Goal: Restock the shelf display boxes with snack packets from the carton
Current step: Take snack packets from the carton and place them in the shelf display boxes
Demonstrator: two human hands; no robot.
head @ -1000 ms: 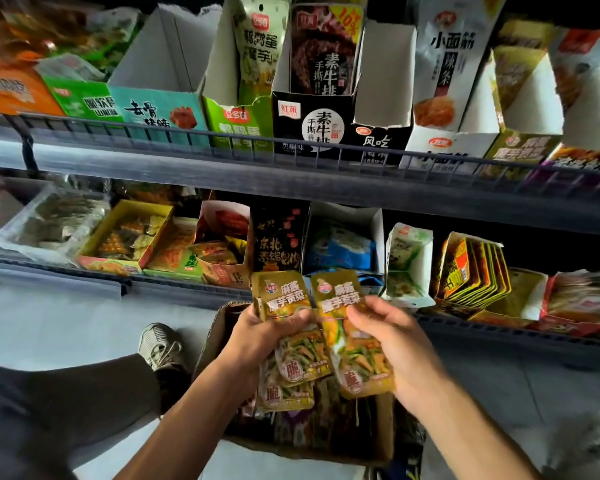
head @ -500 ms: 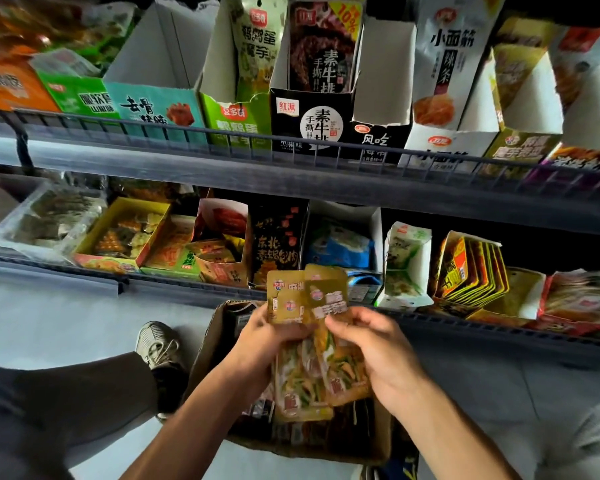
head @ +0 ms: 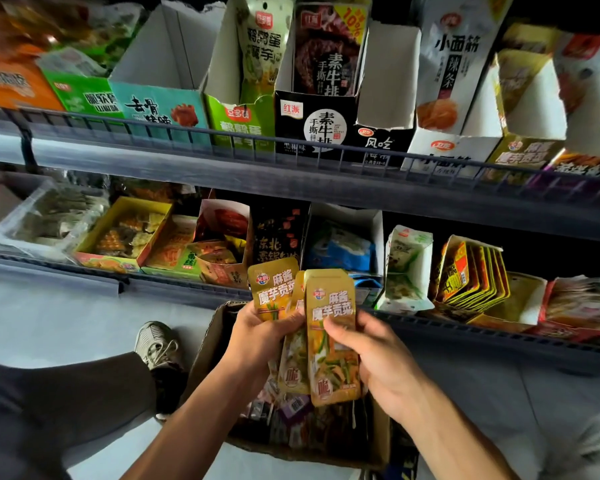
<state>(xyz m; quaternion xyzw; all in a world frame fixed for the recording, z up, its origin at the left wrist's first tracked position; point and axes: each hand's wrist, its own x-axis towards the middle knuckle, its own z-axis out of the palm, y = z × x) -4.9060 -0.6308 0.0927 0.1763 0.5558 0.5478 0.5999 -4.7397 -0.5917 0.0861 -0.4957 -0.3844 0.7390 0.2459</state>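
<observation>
I see both hands held above the open cardboard carton (head: 207, 355), in front of the lower shelf rail (head: 174, 287). My left hand (head: 257, 344) grips a fanned bunch of gold snack packets (head: 274, 289), thumb across their fronts. My right hand (head: 378, 358) pinches the front gold packet (head: 331, 337) by its right edge — it overlaps the bunch and stands nearly upright. More packets lie loose inside the carton (head: 291, 420) beneath the hands. On the upper shelf, far right, a gold display box (head: 523, 154) carries similar lettering; its white inner walls show. Just behind the packets, a black box (head: 278, 233) and a white box with blue packs (head: 343, 244) sit on the lower shelf. A grey sneaker (head: 156, 344) rests on the floor left of the carton.
</observation>
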